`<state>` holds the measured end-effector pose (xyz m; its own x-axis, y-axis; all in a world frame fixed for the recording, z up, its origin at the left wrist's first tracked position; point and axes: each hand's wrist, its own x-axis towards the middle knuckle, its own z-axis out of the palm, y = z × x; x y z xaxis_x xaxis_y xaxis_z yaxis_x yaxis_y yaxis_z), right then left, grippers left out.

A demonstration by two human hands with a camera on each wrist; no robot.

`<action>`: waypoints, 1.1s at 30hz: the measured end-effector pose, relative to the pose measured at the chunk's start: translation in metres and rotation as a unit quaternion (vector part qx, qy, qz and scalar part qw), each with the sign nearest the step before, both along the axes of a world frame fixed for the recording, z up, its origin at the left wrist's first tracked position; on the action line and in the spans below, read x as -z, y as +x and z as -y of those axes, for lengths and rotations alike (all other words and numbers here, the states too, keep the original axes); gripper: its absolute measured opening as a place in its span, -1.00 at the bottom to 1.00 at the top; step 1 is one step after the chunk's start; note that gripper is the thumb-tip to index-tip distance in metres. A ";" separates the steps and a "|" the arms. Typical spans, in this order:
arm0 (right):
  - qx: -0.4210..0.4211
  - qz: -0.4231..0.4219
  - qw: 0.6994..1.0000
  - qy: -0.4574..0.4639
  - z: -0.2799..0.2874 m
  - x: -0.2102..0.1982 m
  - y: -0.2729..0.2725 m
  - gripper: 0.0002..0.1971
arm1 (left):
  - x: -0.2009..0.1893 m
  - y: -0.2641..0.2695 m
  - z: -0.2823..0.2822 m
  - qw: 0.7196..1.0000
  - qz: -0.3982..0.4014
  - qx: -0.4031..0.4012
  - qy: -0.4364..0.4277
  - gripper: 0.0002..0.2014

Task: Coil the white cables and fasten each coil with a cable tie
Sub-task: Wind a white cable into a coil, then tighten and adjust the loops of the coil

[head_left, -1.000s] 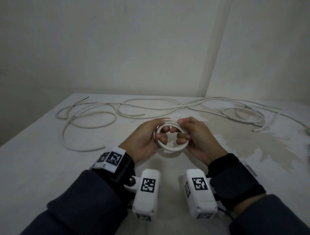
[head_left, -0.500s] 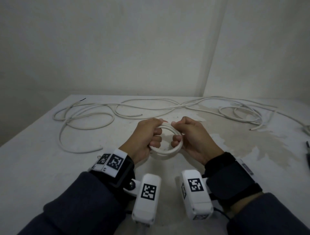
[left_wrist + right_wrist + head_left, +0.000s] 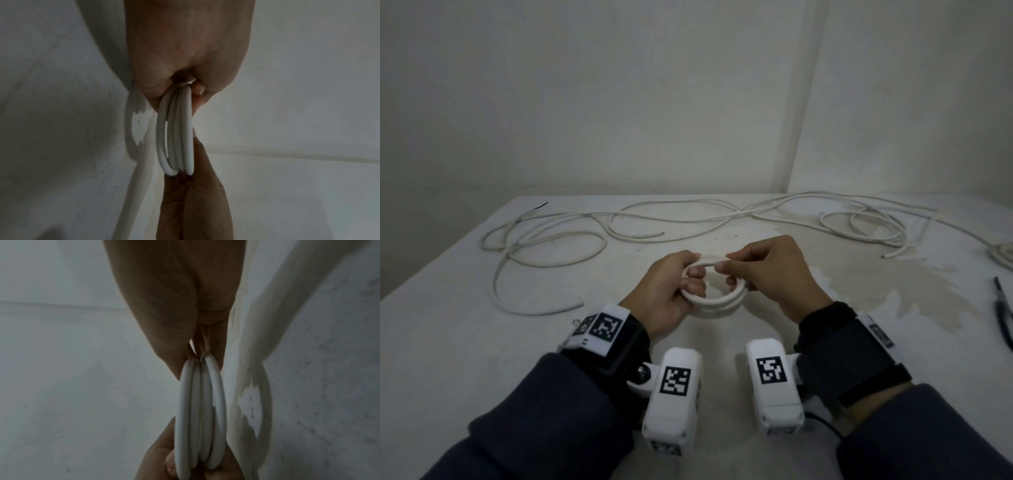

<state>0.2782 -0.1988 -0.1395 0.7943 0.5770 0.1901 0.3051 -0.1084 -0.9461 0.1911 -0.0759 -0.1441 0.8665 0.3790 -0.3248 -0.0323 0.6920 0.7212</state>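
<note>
A small coil of white cable [image 3: 717,301] with several turns hangs just above the white table [image 3: 482,342] in front of me. My left hand [image 3: 671,291] grips its left side with curled fingers. My right hand [image 3: 763,274] holds the right side and pinches the top strand between thumb and forefinger. The left wrist view shows the coil [image 3: 176,134] edge-on between both hands, and so does the right wrist view, where the coil [image 3: 200,412] fills the middle. I see no cable tie on the coil.
Loose white cables [image 3: 544,246] sprawl over the far left of the table, and more cable loops [image 3: 866,222] lie at the far right. A finished coil [image 3: 1001,255] sits at the right edge. A dark thin tool [image 3: 1001,315] lies near the right edge. Walls close off the back.
Both hands and the coil have shifted slightly toward me and lower. The right thumb and forefinger have moved onto the coil's top strand.
</note>
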 end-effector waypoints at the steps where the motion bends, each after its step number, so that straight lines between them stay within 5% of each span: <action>1: 0.004 -0.005 1.000 0.005 0.000 0.000 0.000 -0.86 | 0.000 0.000 0.000 1.000 0.003 -0.002 0.009 -0.81; 10: 0.031 -0.073 0.996 0.048 0.003 -0.001 -0.001 -0.81 | 0.000 -0.002 0.009 0.966 -0.015 -0.013 0.257 -0.86; 16: 0.016 -0.125 0.991 0.042 0.006 -0.006 -0.006 -0.81 | -0.001 -0.004 0.015 0.961 0.008 -0.031 0.276 -0.77; 22: -0.036 -0.269 0.962 0.037 0.029 -0.006 -0.010 -0.85 | 0.004 -0.006 0.026 0.965 0.007 -0.039 0.258 -0.71; 26: 0.055 -0.224 0.973 -0.007 0.073 -0.010 0.012 -0.95 | 0.008 0.002 0.039 0.964 0.007 -0.029 0.263 -0.70; 29: 0.194 -0.102 0.975 -0.034 0.124 -0.007 0.052 -0.87 | 0.009 0.013 0.051 0.967 0.012 -0.025 0.253 -0.69; 33: 0.325 0.003 0.928 -0.180 0.198 -0.008 0.096 -0.84 | 0.011 0.030 0.070 0.965 0.015 -0.014 0.261 -0.68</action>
